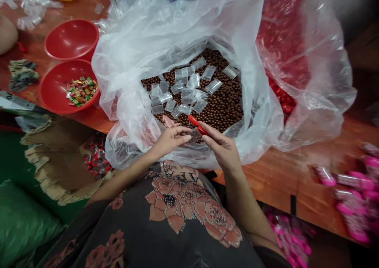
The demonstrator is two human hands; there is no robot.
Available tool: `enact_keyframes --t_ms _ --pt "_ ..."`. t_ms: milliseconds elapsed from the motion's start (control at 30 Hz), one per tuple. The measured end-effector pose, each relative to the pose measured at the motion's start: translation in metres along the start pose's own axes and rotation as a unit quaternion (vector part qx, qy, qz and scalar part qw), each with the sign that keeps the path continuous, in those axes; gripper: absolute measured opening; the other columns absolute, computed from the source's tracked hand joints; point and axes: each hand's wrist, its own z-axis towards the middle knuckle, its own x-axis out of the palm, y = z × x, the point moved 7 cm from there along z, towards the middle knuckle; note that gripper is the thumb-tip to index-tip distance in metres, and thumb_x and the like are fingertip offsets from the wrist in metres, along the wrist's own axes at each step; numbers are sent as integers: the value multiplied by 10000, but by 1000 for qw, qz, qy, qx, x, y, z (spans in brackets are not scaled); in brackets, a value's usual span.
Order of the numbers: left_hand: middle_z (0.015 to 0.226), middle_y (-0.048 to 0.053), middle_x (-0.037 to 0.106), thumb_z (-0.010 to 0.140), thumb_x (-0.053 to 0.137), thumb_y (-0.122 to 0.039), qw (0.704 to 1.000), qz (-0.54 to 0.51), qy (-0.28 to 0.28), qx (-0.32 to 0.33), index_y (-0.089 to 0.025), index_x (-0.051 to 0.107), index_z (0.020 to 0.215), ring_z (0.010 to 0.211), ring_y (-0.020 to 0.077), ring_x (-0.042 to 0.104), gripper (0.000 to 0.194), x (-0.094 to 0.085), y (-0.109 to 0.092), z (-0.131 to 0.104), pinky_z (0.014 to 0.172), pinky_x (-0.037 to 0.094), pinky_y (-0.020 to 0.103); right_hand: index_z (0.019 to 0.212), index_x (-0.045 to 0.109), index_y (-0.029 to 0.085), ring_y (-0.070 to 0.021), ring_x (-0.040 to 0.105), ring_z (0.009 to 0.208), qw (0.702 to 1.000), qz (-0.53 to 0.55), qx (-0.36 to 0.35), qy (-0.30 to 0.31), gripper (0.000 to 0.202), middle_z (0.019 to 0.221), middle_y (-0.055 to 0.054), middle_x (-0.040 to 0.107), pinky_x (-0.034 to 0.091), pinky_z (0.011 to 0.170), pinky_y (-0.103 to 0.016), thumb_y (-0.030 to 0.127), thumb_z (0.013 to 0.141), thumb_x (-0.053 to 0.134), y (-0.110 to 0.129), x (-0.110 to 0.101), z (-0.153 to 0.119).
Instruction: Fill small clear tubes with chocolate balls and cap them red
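Observation:
My left hand (171,141) pinches one end of a small clear plastic tube (195,135) that seems to have brown balls in it. My right hand (222,145) has its thumb and fingers closed on a red cap (202,130) at the tube's other end. A second red cap (193,120) shows just above, by my right fingertips; what supports it is hard to make out. Both hands are over the near edge of a white plastic bag (130,62). Brown balls (227,102) fill the bag, with several clear tubes (187,96) lying on top.
Left of the bag are two red bowls (47,88), one with wrapped sweets (81,91). A bag of red pieces (284,43) stands at the right. Pink-capped tubes (352,205) lie on the orange table (272,177). Below left, a cardboard box (59,161) contains red-capped tubes (97,157).

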Motion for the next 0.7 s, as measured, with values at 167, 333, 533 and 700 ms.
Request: enact_keyframes --t_ms 167,333,533,700 --pt "953 63 712 762 720 -259 1000 5 -7 -7 -143 711 1041 798 135 659 303 1 0 -3 756 580 307 1401 447 470 -190 551 1270 966 -198 -166 -10 563 1455 69 480 467 1068 -468 193 924 561 27 9 -7" --pt "908 49 705 743 733 -248 1000 -13 -9 -10 -154 717 1011 779 129 651 284 0 1 -5 765 571 312 1518 245 435 -213 547 1243 915 -318 -248 -7 733 1494 16 446 503 1004 -458 186 913 575 28 17 -15" --pt "898 43 694 729 762 -276 998 -52 -16 -10 -153 701 985 731 119 636 291 3 7 -8 713 545 300 1576 -16 279 -283 518 1254 899 -366 -239 -13 1048 1436 -124 495 494 1007 -506 338 822 710 20 21 -17" --pt "969 47 694 697 791 -243 997 -69 -28 -3 -149 690 953 843 124 633 291 7 13 -9 821 502 292 1560 91 303 -266 568 1157 903 -356 -235 -40 967 1342 -111 556 530 931 -488 341 815 708 18 19 -16"
